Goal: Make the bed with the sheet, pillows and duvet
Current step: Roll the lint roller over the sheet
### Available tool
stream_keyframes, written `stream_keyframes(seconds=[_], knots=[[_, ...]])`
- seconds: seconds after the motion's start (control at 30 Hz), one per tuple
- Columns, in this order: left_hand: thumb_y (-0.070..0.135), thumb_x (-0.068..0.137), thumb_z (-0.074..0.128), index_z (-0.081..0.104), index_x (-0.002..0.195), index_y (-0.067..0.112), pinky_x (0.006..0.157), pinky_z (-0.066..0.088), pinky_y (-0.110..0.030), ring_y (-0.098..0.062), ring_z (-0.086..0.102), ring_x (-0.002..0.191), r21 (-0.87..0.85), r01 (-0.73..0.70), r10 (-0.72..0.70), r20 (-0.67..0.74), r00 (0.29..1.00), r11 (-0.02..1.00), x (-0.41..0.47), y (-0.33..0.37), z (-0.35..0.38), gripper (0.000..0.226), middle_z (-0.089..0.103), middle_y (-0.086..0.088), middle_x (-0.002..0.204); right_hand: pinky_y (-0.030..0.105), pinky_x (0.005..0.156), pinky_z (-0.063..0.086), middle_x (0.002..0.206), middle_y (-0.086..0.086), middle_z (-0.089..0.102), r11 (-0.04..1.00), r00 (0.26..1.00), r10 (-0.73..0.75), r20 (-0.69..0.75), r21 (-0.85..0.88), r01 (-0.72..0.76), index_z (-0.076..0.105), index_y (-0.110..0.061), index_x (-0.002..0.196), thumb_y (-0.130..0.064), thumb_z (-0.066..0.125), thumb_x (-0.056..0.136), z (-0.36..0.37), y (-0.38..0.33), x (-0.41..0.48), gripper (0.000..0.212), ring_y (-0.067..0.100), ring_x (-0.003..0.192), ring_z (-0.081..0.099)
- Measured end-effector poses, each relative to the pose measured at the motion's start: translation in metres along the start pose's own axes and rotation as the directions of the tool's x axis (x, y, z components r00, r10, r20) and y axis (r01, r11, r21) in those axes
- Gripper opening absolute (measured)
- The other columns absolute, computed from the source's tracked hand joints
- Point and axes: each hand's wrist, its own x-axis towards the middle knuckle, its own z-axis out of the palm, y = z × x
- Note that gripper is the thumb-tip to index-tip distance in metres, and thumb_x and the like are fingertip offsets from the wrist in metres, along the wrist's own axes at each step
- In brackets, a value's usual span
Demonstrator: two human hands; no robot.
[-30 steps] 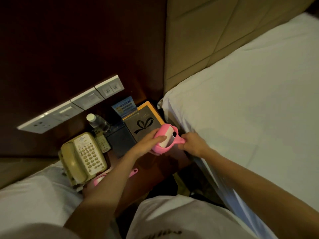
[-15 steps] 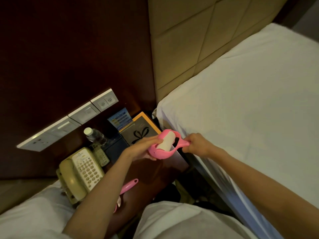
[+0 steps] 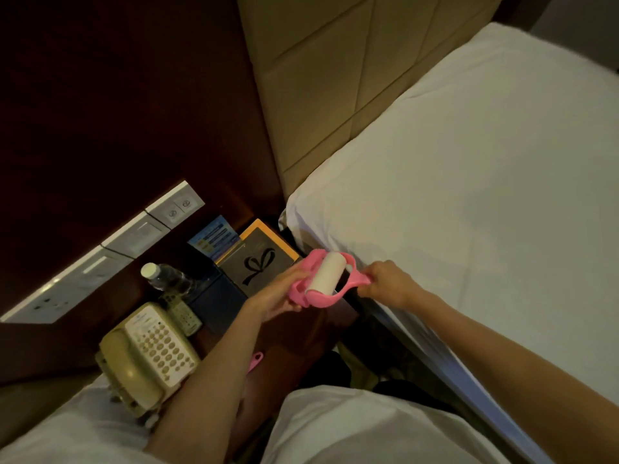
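A pink lint roller (image 3: 326, 279) with a white roll hangs over the bedside table, beside the bed's near corner. My left hand (image 3: 279, 293) holds its pink cover from the left. My right hand (image 3: 385, 283) grips its pink handle from the right. A smooth white sheet (image 3: 469, 195) covers the bed on the right, up to the padded beige headboard (image 3: 335, 78). No pillows or duvet are in view.
On the dark bedside table (image 3: 301, 336) stand a beige telephone (image 3: 147, 353), a water bottle (image 3: 167, 279), a remote, a black box with a bow and a blue card. Another pink handle (image 3: 255, 360) pokes out under my left arm. Wall switches (image 3: 134, 236) line the dark panel. A second white bed lies lower left.
The view has swung left and the roller now sits closer to the bed's corner. The pink cover has swung away, so more of the white roll shows. Both hands keep hold.
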Motion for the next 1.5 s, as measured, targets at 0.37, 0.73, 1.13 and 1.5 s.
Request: stream_keyframes(seconds=[0.37, 0.73, 1.13, 1.5], knots=[[0.018, 0.089, 0.061, 0.008, 0.151, 0.033, 0.103, 0.034, -0.049, -0.041, 0.031, 0.127, 0.585, 0.27, 0.19, -0.605, 0.774, 0.764, 0.056, -0.071, -0.02, 0.083, 0.025, -0.017, 0.142, 0.03, 0.055, 0.033, 0.059, -0.002, 0.05, 0.965, 0.971, 0.225, -0.085, 0.155, -0.21, 0.048, -0.021, 0.057, -0.023, 0.066, 0.083, -0.007, 0.043, -0.018, 0.031, 0.015, 0.058, 0.048], [0.007, 0.085, 0.058, 0.008, 0.15, 0.039, 0.096, 0.037, -0.044, -0.034, 0.03, 0.125, 0.881, 0.335, 0.261, -0.428, 0.865, 0.334, 0.082, -0.1, -0.02, 0.088, 0.022, -0.01, 0.145, 0.02, 0.042, 0.037, 0.058, 0.006, 0.055, 0.816, 0.901, 0.418, -0.115, 0.483, -0.317, 0.065, 0.004, 0.08, -0.016, 0.07, 0.081, 0.0, 0.057, -0.026, 0.02, 0.013, 0.043, 0.044], [0.022, 0.086, 0.063, 0.017, 0.149, 0.014, 0.106, 0.029, -0.05, -0.035, 0.025, 0.136, 0.879, 0.322, 0.152, -0.393, 0.907, 0.353, 0.093, -0.081, -0.021, 0.078, 0.016, -0.013, 0.151, 0.015, 0.045, 0.04, 0.075, 0.01, 0.059, 0.729, 0.854, 0.507, -0.116, 0.586, -0.353, 0.061, 0.001, 0.091, -0.002, 0.061, 0.083, 0.007, 0.065, -0.024, 0.009, 0.016, 0.055, 0.052], [0.021, 0.097, 0.049, 0.05, 0.131, 0.007, 0.098, 0.04, -0.034, -0.026, 0.05, 0.121, 0.865, -0.013, 0.263, -0.138, 0.955, 0.501, 0.114, 0.002, 0.058, 0.037, 0.051, -0.011, 0.134, 0.015, 0.041, 0.041, 0.061, 0.01, 0.059, 0.569, 0.77, 0.615, -0.169, 0.771, -0.286, 0.06, 0.001, 0.084, -0.009, 0.057, 0.085, 0.002, 0.112, -0.065, 0.01, 0.017, 0.047, 0.052]])
